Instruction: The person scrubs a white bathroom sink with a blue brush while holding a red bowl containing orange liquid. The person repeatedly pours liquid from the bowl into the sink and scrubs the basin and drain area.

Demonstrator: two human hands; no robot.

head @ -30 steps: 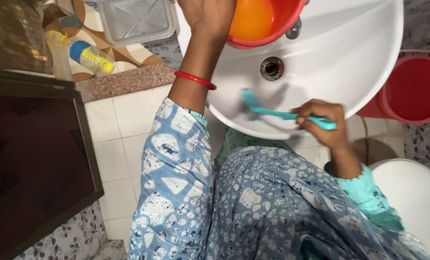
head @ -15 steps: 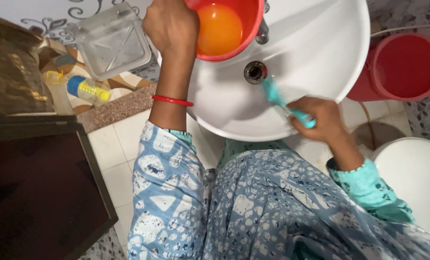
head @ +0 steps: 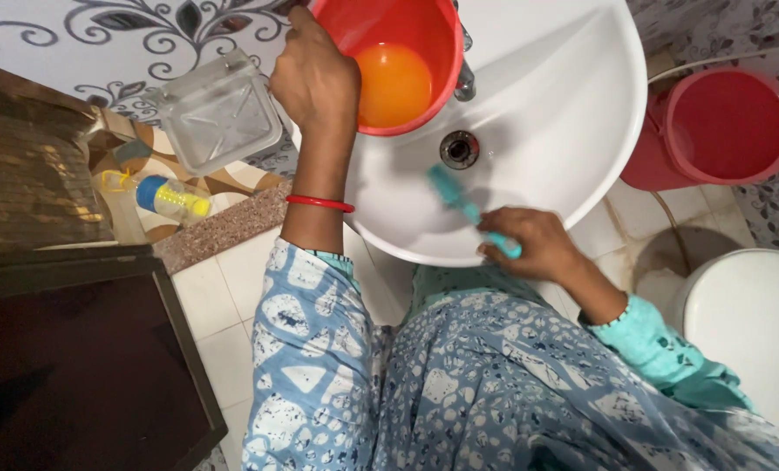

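My left hand (head: 315, 74) grips the rim of a red plastic mug (head: 407, 35) holding liquid, held over the back of a white wash basin (head: 572, 113). A red bangle sits on that wrist. My right hand (head: 533, 244) is closed around the handle of a teal brush (head: 459, 199), whose bristle head rests on the inner wall of the basin just below the round drain (head: 460, 149). A metal tap (head: 465, 83) pokes out beside the mug.
A red bucket (head: 725, 122) stands on the floor right of the basin, a white toilet lid (head: 747, 323) below it. A clear plastic box (head: 219, 109) and a blue-and-yellow bottle (head: 170, 197) lie at the left, by a dark cabinet top (head: 67, 358).
The brush has swept across the basin wall, up toward the drain and back down to the front. The mug stays in my left hand over the basin; the view shifted.
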